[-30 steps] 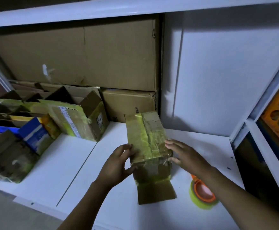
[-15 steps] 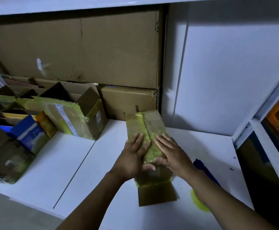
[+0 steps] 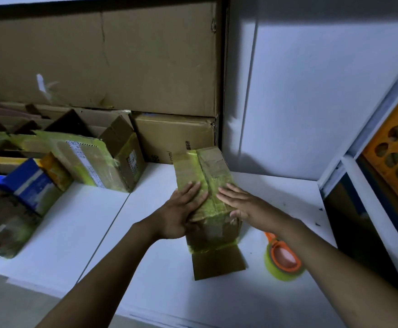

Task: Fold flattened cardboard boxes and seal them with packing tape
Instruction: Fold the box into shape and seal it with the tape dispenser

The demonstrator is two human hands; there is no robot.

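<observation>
1. Cardboard box (image 3: 213, 170), taped yellow-green, sits on the counter (image 3: 160, 294) near its back edge; the loose front flap (image 3: 218, 262) could spring up.
2. Left hand (image 3: 181, 214) and right hand (image 3: 247, 207) press flat on top, grip wide; uneven pressure may crease the tape.
3. The right forearm could knock the tape roll (image 3: 284, 262).

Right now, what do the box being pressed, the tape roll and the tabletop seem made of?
Box: matte brown cardboard, judging by creased flaps, with glossy yellow-green tape over its seams. Tape roll: translucent yellow-green film, probably plastic, on a shiny orange holder. Tabletop: smooth white surface; laminate or painted board, cannot tell.
</observation>
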